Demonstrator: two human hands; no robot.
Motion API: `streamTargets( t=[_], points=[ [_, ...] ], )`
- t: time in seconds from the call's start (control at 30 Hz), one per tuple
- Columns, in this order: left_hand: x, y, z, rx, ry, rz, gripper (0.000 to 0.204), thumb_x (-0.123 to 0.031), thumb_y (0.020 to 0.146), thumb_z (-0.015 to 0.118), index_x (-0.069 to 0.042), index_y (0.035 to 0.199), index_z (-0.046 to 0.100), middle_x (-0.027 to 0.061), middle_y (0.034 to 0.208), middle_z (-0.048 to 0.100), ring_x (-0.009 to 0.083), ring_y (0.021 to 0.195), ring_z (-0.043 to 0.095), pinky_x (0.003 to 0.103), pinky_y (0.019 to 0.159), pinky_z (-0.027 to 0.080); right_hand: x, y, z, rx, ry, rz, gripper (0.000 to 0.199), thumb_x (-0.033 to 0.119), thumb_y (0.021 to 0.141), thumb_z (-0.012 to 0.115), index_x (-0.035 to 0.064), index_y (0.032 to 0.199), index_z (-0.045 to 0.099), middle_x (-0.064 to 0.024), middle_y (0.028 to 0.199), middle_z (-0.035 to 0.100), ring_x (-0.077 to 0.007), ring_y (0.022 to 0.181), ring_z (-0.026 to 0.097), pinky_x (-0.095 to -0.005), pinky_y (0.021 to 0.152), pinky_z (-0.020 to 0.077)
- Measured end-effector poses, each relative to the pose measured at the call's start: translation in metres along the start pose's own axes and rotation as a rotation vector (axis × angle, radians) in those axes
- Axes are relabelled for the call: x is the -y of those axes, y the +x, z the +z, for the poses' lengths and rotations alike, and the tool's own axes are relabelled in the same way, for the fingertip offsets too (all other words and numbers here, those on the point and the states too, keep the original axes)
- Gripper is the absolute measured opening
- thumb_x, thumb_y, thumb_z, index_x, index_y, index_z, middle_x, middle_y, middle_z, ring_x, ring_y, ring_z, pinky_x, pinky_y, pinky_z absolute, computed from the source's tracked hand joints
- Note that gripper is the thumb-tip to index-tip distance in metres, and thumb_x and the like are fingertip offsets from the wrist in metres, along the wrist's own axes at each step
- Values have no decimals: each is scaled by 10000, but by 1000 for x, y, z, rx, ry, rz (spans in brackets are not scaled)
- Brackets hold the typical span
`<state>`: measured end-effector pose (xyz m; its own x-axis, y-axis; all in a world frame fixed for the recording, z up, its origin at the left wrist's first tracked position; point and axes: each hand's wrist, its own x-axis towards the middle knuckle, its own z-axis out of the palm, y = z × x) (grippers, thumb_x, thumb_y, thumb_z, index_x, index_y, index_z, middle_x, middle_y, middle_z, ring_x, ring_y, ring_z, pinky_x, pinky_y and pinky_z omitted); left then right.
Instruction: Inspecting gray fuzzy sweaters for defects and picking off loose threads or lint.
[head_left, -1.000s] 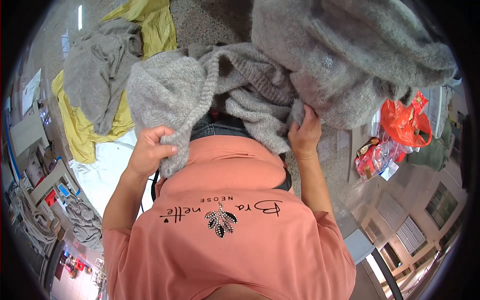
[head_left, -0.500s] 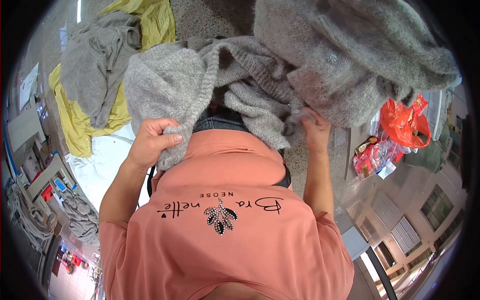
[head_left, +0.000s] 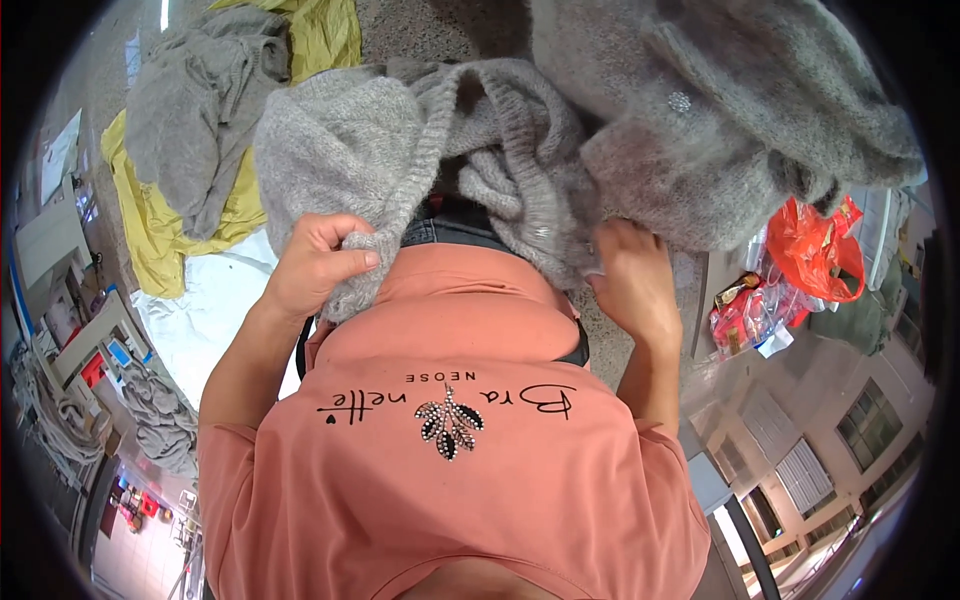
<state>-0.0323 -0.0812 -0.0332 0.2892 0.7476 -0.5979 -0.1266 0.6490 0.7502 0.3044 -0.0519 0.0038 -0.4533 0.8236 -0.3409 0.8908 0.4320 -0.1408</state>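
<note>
A light grey fuzzy knit cardigan lies across my lap, its ribbed front bands curving round a dark opening. My left hand is closed on the lower end of one band, thumb on top and knit bunched under the fingers. At the opposite front edge, my right hand grips the cloth with its fingers bent over it; the fingertips are partly hidden. Small shiny spots show on the band near that hand. Beyond it, a large heap of darker grey knitwear carries a sparkling round ornament.
Another grey knit garment lies on yellow sheeting at the far left, with a white sheet nearer me. To the right are a red plastic bag and clear-wrapped items. More grey knitwear sits at left.
My right hand has turned, its back now uppermost, and the right front edge hangs straighter, showing more of its band. My left hand has shifted slightly away from me with its edge.
</note>
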Motion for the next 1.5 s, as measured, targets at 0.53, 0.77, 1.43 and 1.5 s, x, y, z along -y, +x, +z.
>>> streamTargets(
  t=[0.53,0.77,1.43,1.5],
  points=[
    [-12,19,31,-106,-397,53,123,13,738,572,46,855,589,53,779,613,88,653,554,211,606,439,13,33,49,-432,487,-184,506,-65,669,523,5,1163,437,-190,969,556,-342,806,567,-376,694,469],
    [-28,35,47,-22,-401,158,108,14,753,572,23,856,602,28,770,615,56,652,544,186,593,433,33,36,2,-477,480,-186,401,-61,702,523,-24,1095,455,-177,905,559,-319,719,587,-353,602,471],
    [-45,39,49,83,-207,200,76,-18,781,586,30,837,606,0,715,575,40,628,498,182,539,402,68,87,-8,-685,459,-696,234,-43,626,589,2,850,535,-114,784,586,-195,563,565,-274,444,438],
    [-44,37,49,80,-177,209,109,-3,776,585,42,873,604,12,749,591,52,667,520,183,578,417,68,90,-9,-668,467,-698,223,-39,627,593,5,839,539,-122,803,584,-202,577,569,-276,452,441]
  ],
)
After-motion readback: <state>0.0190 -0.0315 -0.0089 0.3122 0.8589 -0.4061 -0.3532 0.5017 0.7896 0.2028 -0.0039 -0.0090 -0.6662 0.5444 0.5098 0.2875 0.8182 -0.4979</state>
